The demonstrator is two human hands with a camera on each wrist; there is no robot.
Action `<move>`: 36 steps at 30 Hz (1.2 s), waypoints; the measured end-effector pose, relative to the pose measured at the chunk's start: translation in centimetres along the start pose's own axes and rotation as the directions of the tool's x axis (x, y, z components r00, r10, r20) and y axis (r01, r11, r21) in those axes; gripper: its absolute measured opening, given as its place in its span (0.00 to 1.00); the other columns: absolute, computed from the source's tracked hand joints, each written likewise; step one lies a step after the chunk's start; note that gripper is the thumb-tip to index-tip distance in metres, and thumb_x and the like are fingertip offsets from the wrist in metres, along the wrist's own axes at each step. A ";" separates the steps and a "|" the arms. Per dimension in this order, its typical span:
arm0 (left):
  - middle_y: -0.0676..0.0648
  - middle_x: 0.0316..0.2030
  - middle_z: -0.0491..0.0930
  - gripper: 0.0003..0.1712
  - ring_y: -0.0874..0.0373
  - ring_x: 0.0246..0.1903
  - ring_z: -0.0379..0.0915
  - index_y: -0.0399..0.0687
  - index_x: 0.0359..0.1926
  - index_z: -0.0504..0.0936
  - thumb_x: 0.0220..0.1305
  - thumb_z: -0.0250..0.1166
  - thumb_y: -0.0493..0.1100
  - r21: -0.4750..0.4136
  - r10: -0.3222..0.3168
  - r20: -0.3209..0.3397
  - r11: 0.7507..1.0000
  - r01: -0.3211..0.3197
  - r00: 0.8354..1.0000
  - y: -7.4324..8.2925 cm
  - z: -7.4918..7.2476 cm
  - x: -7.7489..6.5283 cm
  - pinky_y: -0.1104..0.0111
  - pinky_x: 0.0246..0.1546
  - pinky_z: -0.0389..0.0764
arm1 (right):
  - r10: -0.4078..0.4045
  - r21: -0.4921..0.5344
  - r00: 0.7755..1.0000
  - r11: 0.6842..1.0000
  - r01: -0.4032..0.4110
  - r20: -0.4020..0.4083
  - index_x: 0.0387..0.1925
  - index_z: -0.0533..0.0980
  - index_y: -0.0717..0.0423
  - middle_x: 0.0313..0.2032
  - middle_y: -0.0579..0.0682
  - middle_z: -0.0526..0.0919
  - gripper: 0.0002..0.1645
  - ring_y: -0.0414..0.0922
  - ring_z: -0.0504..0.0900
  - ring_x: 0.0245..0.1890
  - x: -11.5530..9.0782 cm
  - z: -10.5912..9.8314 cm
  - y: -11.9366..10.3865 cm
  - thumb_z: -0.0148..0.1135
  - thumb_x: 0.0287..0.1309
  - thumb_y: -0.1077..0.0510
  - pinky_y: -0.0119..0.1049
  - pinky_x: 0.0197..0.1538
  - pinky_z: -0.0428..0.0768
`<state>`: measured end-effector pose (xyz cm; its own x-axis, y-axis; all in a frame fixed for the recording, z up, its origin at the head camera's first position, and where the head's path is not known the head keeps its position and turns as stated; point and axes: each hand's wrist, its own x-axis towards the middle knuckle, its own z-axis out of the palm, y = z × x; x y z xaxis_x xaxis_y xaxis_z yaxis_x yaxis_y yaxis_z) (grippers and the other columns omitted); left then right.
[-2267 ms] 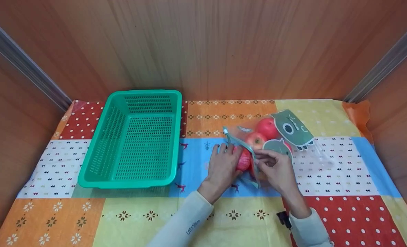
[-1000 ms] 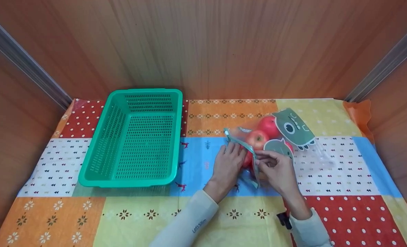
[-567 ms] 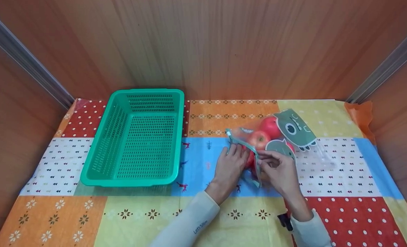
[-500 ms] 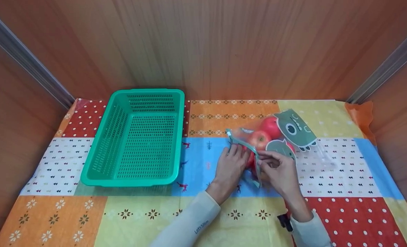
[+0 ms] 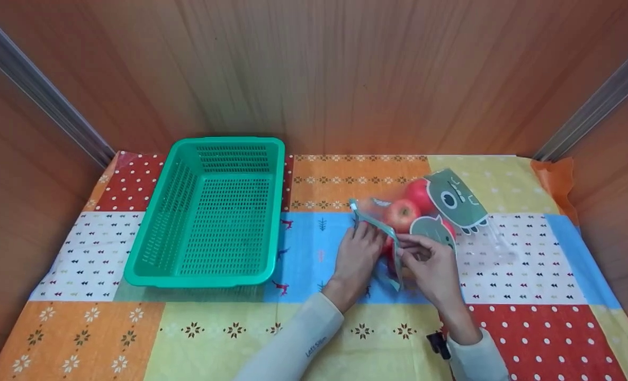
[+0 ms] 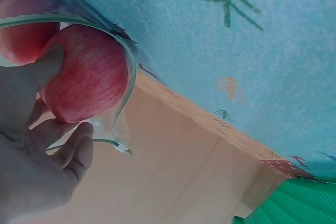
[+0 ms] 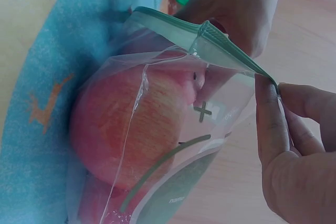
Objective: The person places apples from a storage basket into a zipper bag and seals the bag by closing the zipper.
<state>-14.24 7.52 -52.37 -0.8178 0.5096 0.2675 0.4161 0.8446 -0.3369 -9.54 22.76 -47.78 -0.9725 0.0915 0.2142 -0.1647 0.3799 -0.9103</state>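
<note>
A clear zip bag [image 5: 433,230] with a green cartoon animal print lies on the cloth and holds several red apples [image 5: 402,214]. My left hand [image 5: 357,259] reaches into its mouth, which faces left. In the left wrist view that hand grips one apple [image 6: 86,72] between thumb and fingers, within the bag's green-edged opening. Another apple [image 6: 23,24] sits deeper inside. My right hand [image 5: 436,267] pinches the near part of the bag's rim; the right wrist view shows thumb and forefinger on the green zip strip [image 7: 231,45]. From the head, the left hand covers most of the gripped apple.
A green plastic basket [image 5: 278,222] with slotted walls stands at the left, with nothing in it. A patchwork cloth [image 5: 229,338] covers the table. Wooden panels [image 5: 314,74] enclose the back and both sides. An orange cloth corner [image 5: 556,182] sticks up at the far right.
My left hand has moved slightly right with the apple, deeper into the bag's mouth; the apple is now mostly hidden from the head. My right hand keeps its pinch on the rim, nearly still.
</note>
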 end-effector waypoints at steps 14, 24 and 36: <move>0.53 0.67 0.77 0.30 0.55 0.58 0.71 0.61 0.71 0.76 0.71 0.71 0.45 -0.091 -0.026 0.044 0.995 0.030 0.999 -1.0 -0.3 -1.0 0.65 0.50 0.77 | 0.006 -0.006 1.000 1.000 -0.006 -0.016 0.50 0.86 0.67 0.44 0.61 0.91 0.15 0.35 0.87 0.35 -0.1 0.0 0.2 0.71 0.61 0.74 0.20 0.47 0.82; 0.54 0.61 0.83 0.29 0.55 0.51 0.77 0.58 0.66 0.83 0.64 0.78 0.46 -0.207 -0.110 -0.077 0.974 0.092 0.991 -2.2 -0.5 -2.3 0.66 0.46 0.78 | -0.017 0.015 1.000 1.000 0.017 -0.021 0.49 0.86 0.70 0.42 0.63 0.90 0.15 0.33 0.86 0.34 -0.2 0.1 0.4 0.70 0.60 0.75 0.20 0.47 0.81; 0.50 0.57 0.86 0.28 0.53 0.54 0.79 0.54 0.64 0.84 0.66 0.76 0.54 -0.410 -0.298 0.001 0.870 0.272 0.955 -4.5 0.3 -2.2 0.63 0.49 0.80 | 0.026 0.020 0.999 0.999 -0.025 -0.019 0.51 0.86 0.67 0.43 0.61 0.90 0.15 0.35 0.87 0.36 -0.6 0.3 0.2 0.70 0.62 0.73 0.21 0.47 0.82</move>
<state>-14.46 2.52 -51.74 -0.9049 0.2346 0.3551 0.3029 0.9411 0.1500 -9.06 22.56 -48.20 -0.9731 0.1188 0.1975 -0.1434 0.3591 -0.9222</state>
